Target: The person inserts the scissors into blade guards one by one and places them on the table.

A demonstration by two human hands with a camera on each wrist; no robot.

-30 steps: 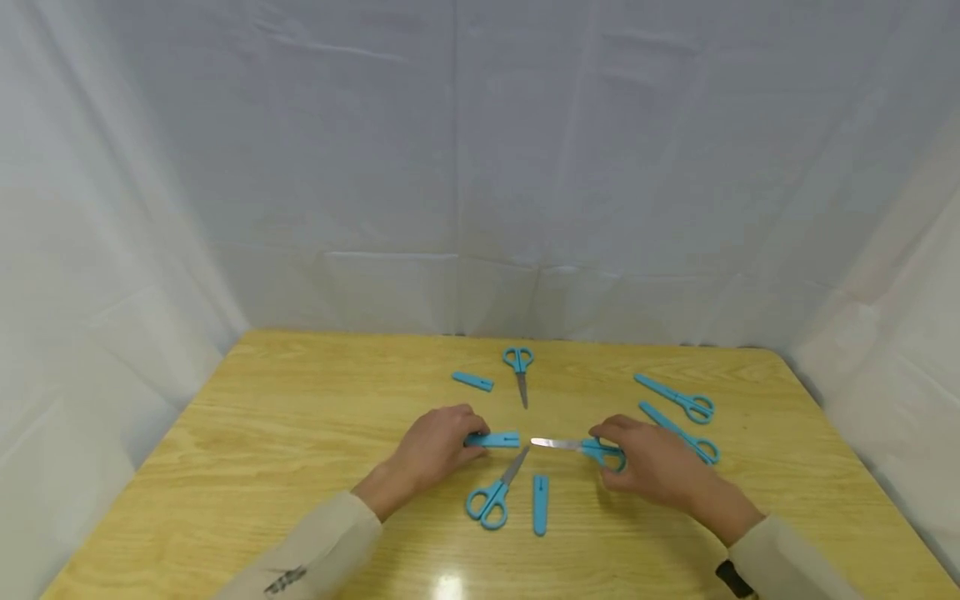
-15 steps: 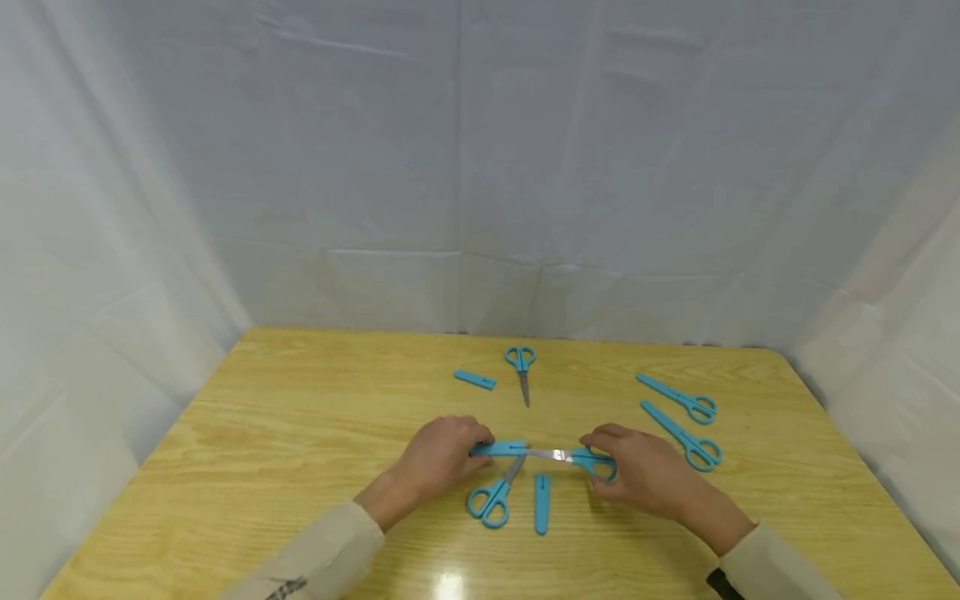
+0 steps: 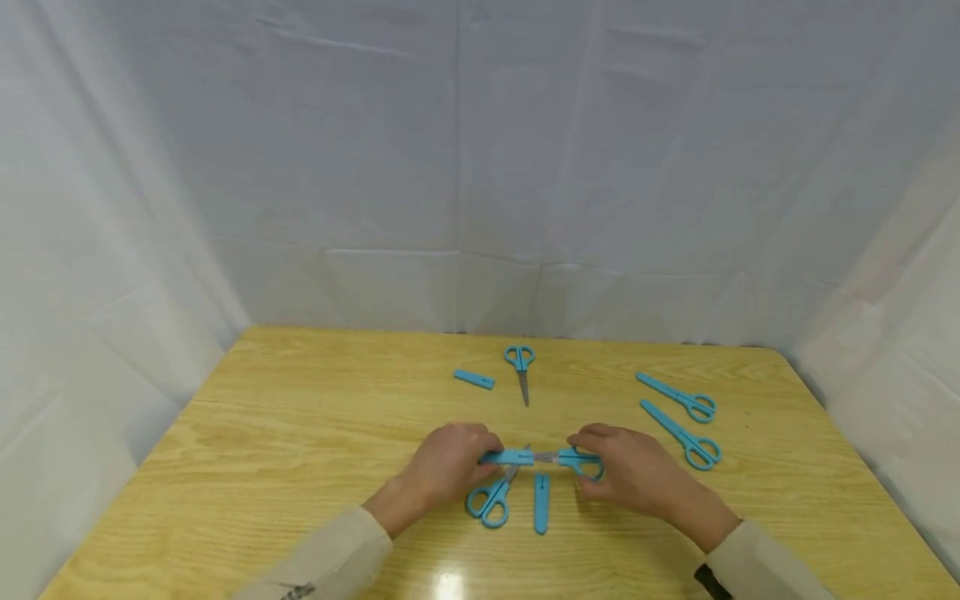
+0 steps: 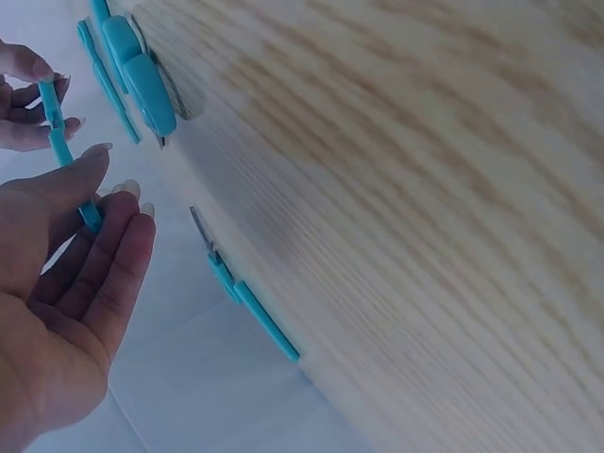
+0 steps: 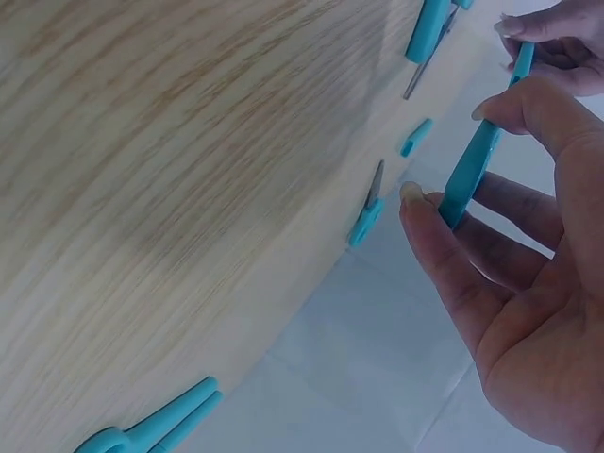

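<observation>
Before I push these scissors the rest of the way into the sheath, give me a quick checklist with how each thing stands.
1. Left hand gripping the sheath: ok.
2. Right hand holding the scissors at the handle end: ok.
3. Blade lined up with the sheath's mouth: ok, roughly in line in the head view.
4. Fingers off the bare metal: ok, as far as the head view shows.
5. Blade fully covered: not ok, a strip shows outside.
6. Tip seated inside: cannot tell, hidden.
</observation>
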